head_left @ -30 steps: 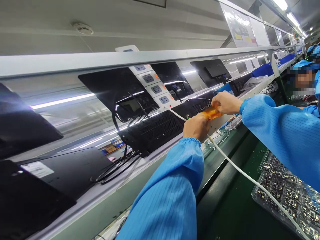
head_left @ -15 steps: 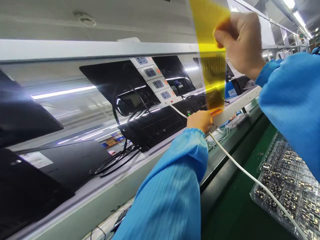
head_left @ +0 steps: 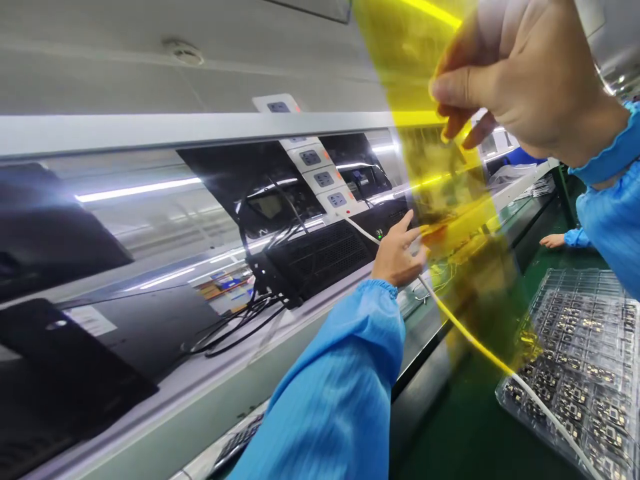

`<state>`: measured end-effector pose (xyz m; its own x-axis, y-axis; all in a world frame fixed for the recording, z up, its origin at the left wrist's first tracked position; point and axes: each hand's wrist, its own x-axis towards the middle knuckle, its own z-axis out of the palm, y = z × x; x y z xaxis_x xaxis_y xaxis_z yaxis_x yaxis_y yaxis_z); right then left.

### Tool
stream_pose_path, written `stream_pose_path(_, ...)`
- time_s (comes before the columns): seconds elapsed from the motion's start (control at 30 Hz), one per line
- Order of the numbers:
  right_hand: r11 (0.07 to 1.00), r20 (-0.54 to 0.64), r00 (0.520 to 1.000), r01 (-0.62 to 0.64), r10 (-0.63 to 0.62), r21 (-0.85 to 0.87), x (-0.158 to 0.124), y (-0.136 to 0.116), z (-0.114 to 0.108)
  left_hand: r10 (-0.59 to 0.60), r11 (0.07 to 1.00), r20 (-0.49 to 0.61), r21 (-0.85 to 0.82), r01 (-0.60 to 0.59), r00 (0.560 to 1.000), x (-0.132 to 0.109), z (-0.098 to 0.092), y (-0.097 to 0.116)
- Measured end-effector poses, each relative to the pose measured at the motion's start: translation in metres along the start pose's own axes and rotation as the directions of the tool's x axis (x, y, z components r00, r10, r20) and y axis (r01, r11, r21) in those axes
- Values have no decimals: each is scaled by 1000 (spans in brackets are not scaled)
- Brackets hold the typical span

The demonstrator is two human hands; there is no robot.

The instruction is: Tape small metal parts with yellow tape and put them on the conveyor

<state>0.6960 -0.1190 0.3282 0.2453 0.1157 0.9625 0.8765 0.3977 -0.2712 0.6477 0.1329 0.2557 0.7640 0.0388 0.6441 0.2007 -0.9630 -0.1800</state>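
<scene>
My right hand (head_left: 530,87) is raised at the upper right, thumb and fingertips pinching a see-through yellow film sheet (head_left: 430,150). The film hangs as a long strip past the shelf's front edge, its lower part smeared by motion. Close behind the film, my left hand (head_left: 395,257) is at the shelf edge with its fingers apart. An orange strip lies at its fingertips; whether they touch it I cannot tell. A white cable (head_left: 545,403) passes by the left hand and runs down to the lower right.
A clear tray of small circuit boards (head_left: 575,373) lies on the green bench mat (head_left: 450,427). Another person's hand (head_left: 553,241) rests beyond it. The shelf carries a black perforated box (head_left: 325,257), a power strip (head_left: 323,179) and black cables (head_left: 235,327).
My left hand has gone from closed at the film's lower end to fingers spread. My right hand looks nearer and further right, and the film now hangs lower across the cable.
</scene>
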Motion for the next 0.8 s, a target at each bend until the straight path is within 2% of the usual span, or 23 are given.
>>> stream_pose_path(0.1,999,88,995,-45,43,22,-10,-8,-1,18,994,-121,-105,-31,993,-8,-6,4)
stream_pose_path(0.17,993,119,988,-109,102,55,-18,-13,0,-42,973,-244,-230,-16,969,-18,-18,13)
stream_pose_path(0.23,980,153,975,-175,160,90,-25,-18,2,-151,896,-289,-444,7,945,-33,-35,28)
stream_pose_path(0.27,973,172,967,-207,187,104,-28,-20,4,-206,818,-252,-575,26,946,-43,-45,37)
stream_pose_path(0.3,964,189,959,-238,213,118,-31,-22,6,-238,716,-170,-696,55,956,-55,-54,46)
stream_pose_path(0.37,938,232,934,-311,273,150,-38,-25,11,-217,459,40,-877,138,975,-81,-70,66)
stream_pose_path(0.43,895,295,894,-402,339,191,-46,-28,18,-175,238,226,-935,264,958,-111,-80,84)
stream_pose_path(0.5,843,364,848,-484,385,235,-58,-31,25,-197,123,401,-895,429,894,-142,-84,100)
stream_pose_path(0.57,803,414,815,-533,404,265,-73,-35,32,-267,46,551,-812,581,791,-172,-87,113)
stream_pose_path(0.67,773,484,771,-579,415,259,-103,-39,39,-335,-69,684,-703,707,648,-217,-91,126)
stream_pose_path(0.73,726,561,709,-639,427,254,-128,-41,42,-366,-132,749,-629,766,552,-247,-94,134)
stream_pose_path(0.8,632,645,615,-732,454,254,-158,-43,44,-360,-213,826,-525,824,434,-279,-96,142)
